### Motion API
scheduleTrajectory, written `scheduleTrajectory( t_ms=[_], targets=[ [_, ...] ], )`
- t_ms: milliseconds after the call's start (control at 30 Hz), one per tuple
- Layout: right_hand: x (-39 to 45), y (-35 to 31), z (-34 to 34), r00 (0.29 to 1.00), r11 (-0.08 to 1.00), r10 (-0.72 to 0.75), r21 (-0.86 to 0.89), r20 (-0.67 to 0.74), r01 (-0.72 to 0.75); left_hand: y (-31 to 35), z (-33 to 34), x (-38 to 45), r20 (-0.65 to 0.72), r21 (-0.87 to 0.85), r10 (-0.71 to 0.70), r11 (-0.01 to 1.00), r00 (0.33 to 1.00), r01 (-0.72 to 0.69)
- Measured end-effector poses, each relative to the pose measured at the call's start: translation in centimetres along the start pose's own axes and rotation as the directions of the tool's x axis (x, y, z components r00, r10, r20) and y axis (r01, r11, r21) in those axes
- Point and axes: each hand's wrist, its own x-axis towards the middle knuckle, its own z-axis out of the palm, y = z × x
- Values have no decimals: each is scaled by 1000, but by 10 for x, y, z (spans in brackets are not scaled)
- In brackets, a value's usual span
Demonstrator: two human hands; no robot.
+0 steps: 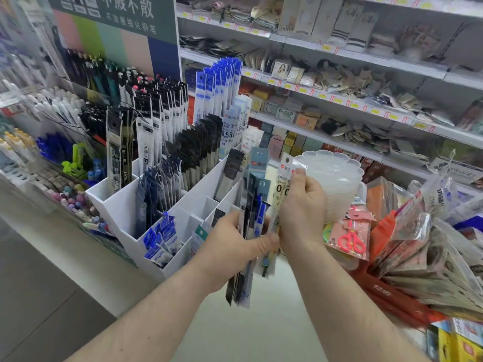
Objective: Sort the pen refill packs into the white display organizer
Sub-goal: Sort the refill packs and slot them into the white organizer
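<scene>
Several pen refill packs (249, 231) stand bunched upright in the left hand (230, 246), whose fingers and thumb are clamped round them. Just beside it, the right hand (303, 207) pinches one white pack (283, 189) by its top. Both hover in front of the white display organizer (193, 194), its compartments partly filled.

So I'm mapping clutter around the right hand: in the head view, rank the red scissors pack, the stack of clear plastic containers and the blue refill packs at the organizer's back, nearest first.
1. Stack of clear plastic containers, just behind the right hand.
2. Red scissors pack, lower right.
3. Blue refill packs, far upper left.
</scene>
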Motion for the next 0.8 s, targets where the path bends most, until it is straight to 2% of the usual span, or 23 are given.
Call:
scheduleTrajectory(
  t_ms=[67, 100, 167, 233, 267, 333, 400, 467, 567, 800],
  targets=[
    [2, 4, 4, 1000, 1000, 2, 2, -20, -2, 0, -2, 0, 2, 46, -9, 999, 1000, 9],
    [4, 7, 4, 1000, 1000, 18, 23, 22, -18, 1, -4, 0, -15, 56, -16, 998, 1000, 17],
    [8, 7, 2, 970, 995, 81, 46, 229, -94, 5, -11, 1, -43, 52, -37, 998, 998, 39],
    [12, 8, -3, 884, 985, 148, 16, 443, -173, 9, -20, 4, -78, 47, -49, 997, 996, 53],
    [16, 10, -4, 857, 980, 171, 3, 486, -197, 10, -25, 5, -116, 52, -37, 998, 993, 43],
    [28, 11, -7, 882, 979, 184, 4, 434, -206, 13, -31, 10, -230, 44, 5, 999, 973, 5],
    [46, 9, -8, 945, 981, 186, 4, 270, -194, 14, -38, 15, -353, -5, 31, 999, 935, -35],
    [63, 5, -6, 978, 986, 168, -3, 126, -168, 15, -44, 21, -426, -42, 35, 997, 904, -58],
    [85, 6, 7, 993, 993, 106, -57, 59, -103, 14, -48, 24, -412, -43, 40, 997, 910, -63],
    [130, 30, 54, 994, 965, 80, -255, 78, -58, 14, -43, 22, -314, -42, 53, 997, 948, -70]
  ],
)
